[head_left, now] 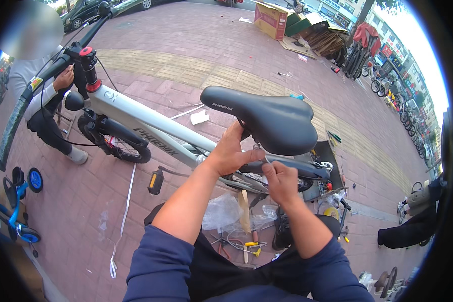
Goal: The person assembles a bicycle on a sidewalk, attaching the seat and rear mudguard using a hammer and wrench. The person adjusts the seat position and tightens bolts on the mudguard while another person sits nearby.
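A black bicycle saddle (267, 121) sits atop a white-grey bicycle frame (141, 128) in front of me. Under the saddle's nose, my left hand (229, 153) grips its underside, the fingertips partly hidden by it. The left thumb stretches right, against the head of a small metal wrench (263, 158). My right hand (283, 182) is closed on the wrench's handle, below the saddle's right side. The wrench head meets the clamp area under the saddle; the bolt itself is too small to make out.
A toolbox (327, 168) stands open beyond the rear wheel. Pliers (224, 246), plastic wrap (222, 211) and other tools lie on the paving below. A pedal (156, 181) juts out on the left. A person (50, 95) is near the handlebar (60, 65); a blue child's bike (17, 206) stands far left.
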Tool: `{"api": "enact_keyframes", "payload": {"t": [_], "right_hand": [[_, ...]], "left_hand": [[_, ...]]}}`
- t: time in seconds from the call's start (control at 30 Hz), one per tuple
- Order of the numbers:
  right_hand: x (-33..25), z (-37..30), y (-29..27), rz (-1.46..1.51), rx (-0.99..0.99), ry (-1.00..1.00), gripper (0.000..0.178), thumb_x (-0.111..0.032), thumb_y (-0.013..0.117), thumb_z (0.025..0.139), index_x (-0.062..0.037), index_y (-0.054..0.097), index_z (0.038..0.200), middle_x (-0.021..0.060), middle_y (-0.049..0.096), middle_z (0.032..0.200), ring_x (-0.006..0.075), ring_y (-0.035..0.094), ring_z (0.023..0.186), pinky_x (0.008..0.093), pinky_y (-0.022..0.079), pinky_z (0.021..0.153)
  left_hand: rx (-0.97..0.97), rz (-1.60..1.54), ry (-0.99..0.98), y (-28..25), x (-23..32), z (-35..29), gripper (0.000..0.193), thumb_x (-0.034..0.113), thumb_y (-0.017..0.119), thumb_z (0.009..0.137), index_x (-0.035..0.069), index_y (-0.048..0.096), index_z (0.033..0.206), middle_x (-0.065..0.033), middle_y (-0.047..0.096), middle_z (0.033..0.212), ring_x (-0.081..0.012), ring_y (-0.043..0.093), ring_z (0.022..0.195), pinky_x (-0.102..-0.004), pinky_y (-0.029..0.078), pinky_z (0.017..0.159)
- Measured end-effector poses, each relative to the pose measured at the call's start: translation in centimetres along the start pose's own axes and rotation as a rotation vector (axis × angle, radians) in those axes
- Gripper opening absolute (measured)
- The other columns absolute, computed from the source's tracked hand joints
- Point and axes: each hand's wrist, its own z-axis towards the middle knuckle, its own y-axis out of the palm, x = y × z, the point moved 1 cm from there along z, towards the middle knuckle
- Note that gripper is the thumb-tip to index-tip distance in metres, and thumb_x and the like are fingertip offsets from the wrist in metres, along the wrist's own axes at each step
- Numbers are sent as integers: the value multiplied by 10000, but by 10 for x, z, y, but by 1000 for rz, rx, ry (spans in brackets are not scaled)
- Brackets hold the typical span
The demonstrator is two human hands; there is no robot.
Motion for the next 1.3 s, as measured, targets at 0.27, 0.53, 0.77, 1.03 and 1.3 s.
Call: {"api": "enact_keyframes", "payload": {"t": [0.27,0.53,0.77,1.03,1.3], "right_hand": [[-96,18,-67,-729,-162,-5,360,-412,619,957,-76,744,991,195,703,850,433,678,833,525,525,707],[-67,19,-72,-615,-166,-392,260,-272,645,947,-22,705,911,206,689,830,436,661,812,516,507,708],[-54,13,-82,-595,-147,-74,326,-296,636,967,-14,622,805,204,652,760,447,639,760,514,489,670],[24,-21,27,88,142,-41,583,-486,454,1068,-23,517,720,128,428,584,234,451,540,407,367,540],[13,-13,164,977,182,-23,597,-567,406,1065,-24,570,883,42,571,714,160,541,644,334,423,588]], "left_hand": [[7,-69,41,2,-5,2,569,234,799,857,15,549,1319,-127,600,1239,-242,585,1186,-377,452,1059],[28,-115,45,7,-2,5,488,170,763,888,26,556,1306,-114,626,1238,-225,599,1180,-373,453,1064],[1,-35,7,2,0,4,584,240,768,918,29,494,1388,-94,581,1303,-209,541,1240,-371,402,1102],[-81,-14,-40,3,-2,1,587,273,771,929,39,498,1393,-86,568,1313,-199,521,1235,-362,388,1102],[68,-67,-101,0,15,0,692,84,799,796,2,477,1403,-135,562,1383,-253,513,1344,-396,374,1165]]}}
